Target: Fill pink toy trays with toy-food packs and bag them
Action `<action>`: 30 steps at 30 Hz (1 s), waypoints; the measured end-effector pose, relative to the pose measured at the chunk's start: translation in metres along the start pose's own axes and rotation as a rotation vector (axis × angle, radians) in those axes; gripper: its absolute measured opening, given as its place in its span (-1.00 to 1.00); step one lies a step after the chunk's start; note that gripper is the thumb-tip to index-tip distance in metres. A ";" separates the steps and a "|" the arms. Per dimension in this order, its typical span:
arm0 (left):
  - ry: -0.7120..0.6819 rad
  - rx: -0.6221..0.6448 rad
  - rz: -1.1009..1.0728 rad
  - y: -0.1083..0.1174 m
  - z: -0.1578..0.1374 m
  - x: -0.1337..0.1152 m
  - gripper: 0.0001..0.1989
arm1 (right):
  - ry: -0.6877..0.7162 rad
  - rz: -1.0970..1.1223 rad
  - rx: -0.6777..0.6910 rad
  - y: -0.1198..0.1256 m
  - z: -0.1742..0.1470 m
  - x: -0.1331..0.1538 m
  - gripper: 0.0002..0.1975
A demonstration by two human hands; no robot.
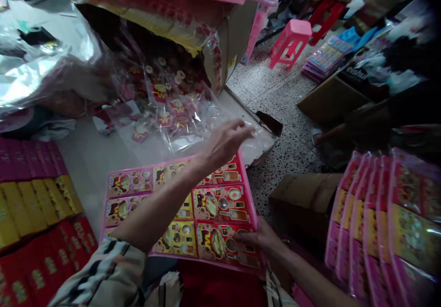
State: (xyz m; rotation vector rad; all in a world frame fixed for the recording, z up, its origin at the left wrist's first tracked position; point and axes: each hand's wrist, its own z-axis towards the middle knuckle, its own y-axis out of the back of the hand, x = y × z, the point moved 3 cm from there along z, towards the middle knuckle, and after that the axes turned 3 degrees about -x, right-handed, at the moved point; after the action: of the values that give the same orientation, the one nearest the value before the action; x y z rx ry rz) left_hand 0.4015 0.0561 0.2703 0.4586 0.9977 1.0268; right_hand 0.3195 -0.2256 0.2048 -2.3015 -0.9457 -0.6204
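Speckled floor (263, 86) lay beyond the pink tray (251, 192); your right fingers (246, 238) pinched its edge, left fingers (237, 124) hung loose, empty; slackening risked spilling packs (222, 204).

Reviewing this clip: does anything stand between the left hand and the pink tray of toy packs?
Nothing visible does. The left hand appears near the far right corner of the pink tray; the clear plastic lies beyond the far edge, not between them.

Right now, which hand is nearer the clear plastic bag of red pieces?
Left: the left hand is close beside the bag; the right hand is farther away, gripping the pink plastic tray.
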 end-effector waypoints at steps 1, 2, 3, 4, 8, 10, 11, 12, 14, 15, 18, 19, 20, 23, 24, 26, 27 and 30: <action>-0.111 0.115 0.001 -0.009 -0.007 -0.010 -0.75 | -0.006 0.003 -0.002 0.000 0.004 0.001 -0.32; -0.213 0.228 0.008 -0.015 -0.018 -0.017 -0.75 | -0.006 0.006 0.001 0.002 0.008 0.003 -0.32; -0.291 0.314 0.021 -0.019 -0.034 -0.023 -0.76 | 0.000 0.007 0.007 0.004 0.013 0.004 -0.32; -0.336 0.369 0.038 -0.019 -0.052 -0.027 -0.76 | 0.011 0.007 0.013 0.007 0.018 0.006 -0.33; -0.231 0.396 0.029 0.004 -0.144 -0.031 -0.69 | -0.057 0.030 0.027 0.031 0.031 0.008 -0.30; -0.066 0.345 -0.011 0.023 -0.182 -0.032 -0.65 | -0.157 0.064 -0.010 0.046 0.036 0.004 -0.27; 0.019 0.296 -0.029 0.031 -0.193 -0.032 -0.64 | -0.188 0.070 -0.042 0.053 0.039 0.001 -0.26; 0.098 0.240 -0.044 0.038 -0.200 -0.032 -0.63 | -0.197 0.065 -0.079 0.058 0.041 -0.001 -0.24; 0.234 0.137 -0.067 0.044 -0.199 -0.033 -0.62 | -0.172 0.030 -0.131 0.061 0.048 -0.004 -0.19; 0.273 0.118 -0.083 0.043 -0.195 -0.034 -0.63 | -0.156 0.011 -0.134 0.058 0.050 -0.006 -0.17; 0.208 0.279 -0.180 0.027 -0.192 -0.049 -0.68 | -0.139 -0.039 -0.124 0.048 0.054 -0.011 -0.18; 0.162 0.376 -0.207 0.022 -0.200 -0.056 -0.69 | -0.140 -0.043 -0.122 0.047 0.054 -0.013 -0.19; 0.138 0.465 -0.223 0.019 -0.213 -0.062 -0.68 | -0.147 -0.037 -0.127 0.049 0.052 -0.014 -0.21; 0.293 0.589 -0.179 0.029 -0.276 -0.065 -0.55 | -0.234 0.011 -0.137 0.072 0.044 -0.018 -0.24; 0.418 0.550 -0.153 0.040 -0.299 -0.060 -0.52 | -0.271 0.007 -0.152 0.085 0.043 -0.021 -0.25; 0.794 0.326 -0.109 0.067 -0.340 -0.045 -0.53 | -0.304 -0.049 -0.198 0.114 0.043 -0.026 -0.27; 1.050 0.143 -0.083 0.081 -0.358 -0.035 -0.57 | -0.304 -0.088 -0.228 0.127 0.045 -0.029 -0.29; 1.824 -0.380 -0.191 0.096 -0.395 -0.015 -0.40 | -0.326 -0.180 -0.270 0.149 0.052 -0.034 -0.35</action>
State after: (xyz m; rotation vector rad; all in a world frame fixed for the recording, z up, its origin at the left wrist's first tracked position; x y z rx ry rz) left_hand 0.0130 0.0425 0.1485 -1.1467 2.2488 1.3039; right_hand 0.4181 -0.2948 0.0979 -2.6304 -1.3003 -0.4754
